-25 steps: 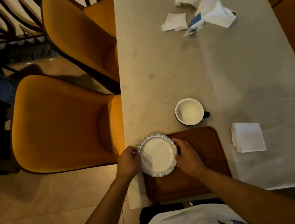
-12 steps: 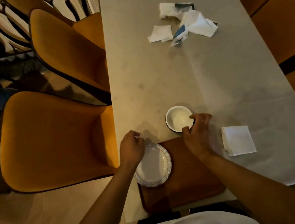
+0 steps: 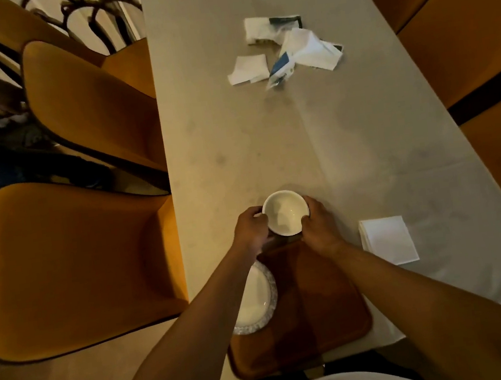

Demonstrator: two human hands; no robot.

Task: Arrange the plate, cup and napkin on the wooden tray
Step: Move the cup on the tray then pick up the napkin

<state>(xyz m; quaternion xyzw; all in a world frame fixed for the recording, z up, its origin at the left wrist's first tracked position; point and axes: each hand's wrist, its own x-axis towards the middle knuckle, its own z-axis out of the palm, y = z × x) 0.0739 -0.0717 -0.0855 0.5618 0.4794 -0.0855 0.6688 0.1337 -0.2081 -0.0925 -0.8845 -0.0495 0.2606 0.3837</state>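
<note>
Got my left hand (image 3: 249, 232) and right hand (image 3: 318, 224) wrapped around the round white ceramic cup (image 3: 285, 213), just past the brown wooden tray's (image 3: 320, 307) far edge. Next: probably bring it nearer, onto the tray beside the white patterned-rim plate (image 3: 256, 299).

plate (image 3: 253, 300) on tray (image 3: 321, 317), napkin (image 3: 388, 240) right.

Both hands — left hand (image 3: 249, 230), right hand (image 3: 318, 225) — clasping cup (image 3: 285, 213), plate (image 3: 255, 299) on tray (image 3: 321, 313)
</note>
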